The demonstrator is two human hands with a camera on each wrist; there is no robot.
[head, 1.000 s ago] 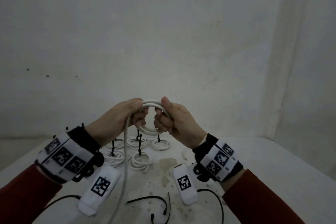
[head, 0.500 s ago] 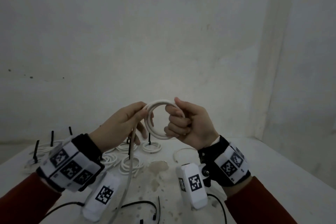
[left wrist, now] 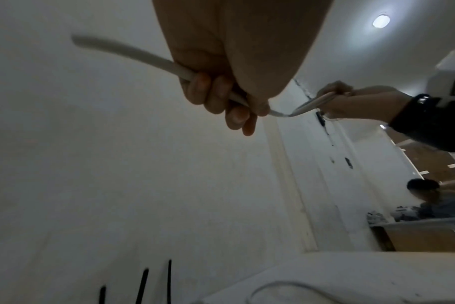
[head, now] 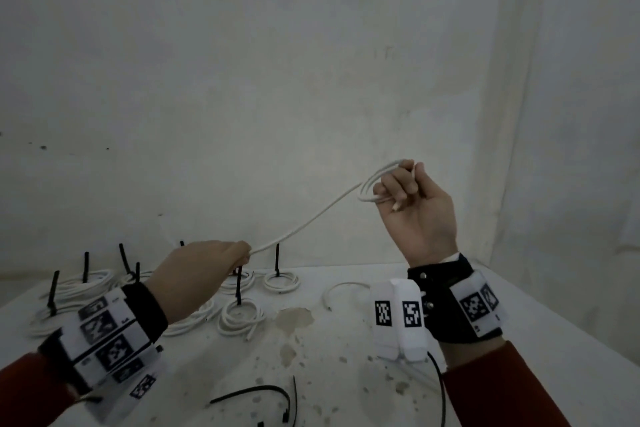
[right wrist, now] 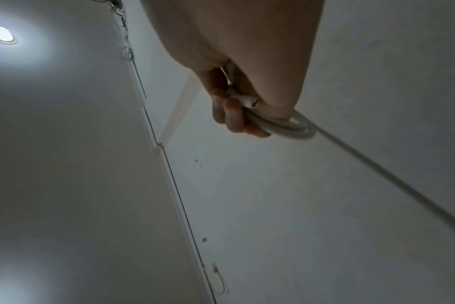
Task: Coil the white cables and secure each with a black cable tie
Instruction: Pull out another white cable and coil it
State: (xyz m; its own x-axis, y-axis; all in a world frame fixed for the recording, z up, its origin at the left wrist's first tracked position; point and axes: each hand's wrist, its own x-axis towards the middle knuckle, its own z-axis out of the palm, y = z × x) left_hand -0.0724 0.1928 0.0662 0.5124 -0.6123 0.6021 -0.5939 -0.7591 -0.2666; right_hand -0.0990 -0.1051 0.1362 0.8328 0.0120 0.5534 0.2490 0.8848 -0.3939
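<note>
Tied coils (head: 242, 317) and loose black ties (head: 256, 395) lie on the table (head: 346, 374). Above it, the white cable (head: 311, 218) stretches between the raised right hand (head: 415, 211), gripping its loops, and the left hand (head: 194, 274), fingers curled round it.

No legible text, brands or numbers. Only black-and-white square code markers on wrist bands (head: 478, 305) and white camera units (head: 398, 319) (patterns, not readable characters).

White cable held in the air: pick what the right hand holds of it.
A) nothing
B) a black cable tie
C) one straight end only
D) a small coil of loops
D: the right hand grips a small coil of the white cable, whose free length runs down to the left hand.
</note>
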